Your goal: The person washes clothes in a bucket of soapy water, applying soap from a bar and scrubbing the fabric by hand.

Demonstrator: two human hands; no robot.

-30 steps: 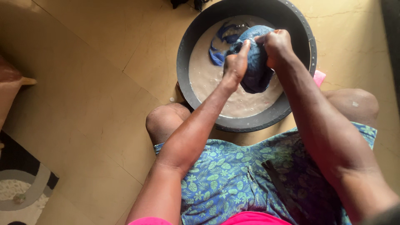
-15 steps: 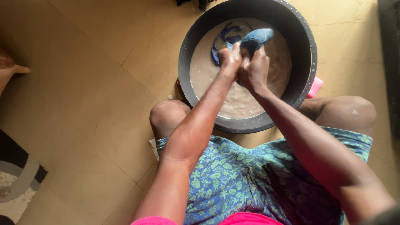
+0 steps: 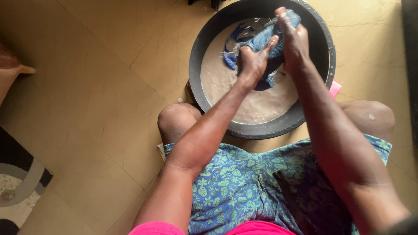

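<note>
A round black basin (image 3: 204, 100) of cloudy soapy water stands on the tiled floor between my knees. A wet blue cloth (image 3: 261, 41) lies bunched above the water. My left hand (image 3: 252, 61) grips its near part, fingers stretched over it. Farther back, my right hand (image 3: 292, 37) clutches the cloth's upper end near the basin's far rim. Part of the cloth trails into the water on the left.
Beige floor tiles (image 3: 96, 87) surround the basin. A pink object (image 3: 335, 88) peeks out at the basin's right side. A black, grey and white rug (image 3: 19, 196) lies at the lower left. A brown object (image 3: 11, 69) sits at the left edge.
My hands were pressed together on the cloth in the middle of the basin. Now the right hand has slid away toward the far rim, stretching the cloth.
</note>
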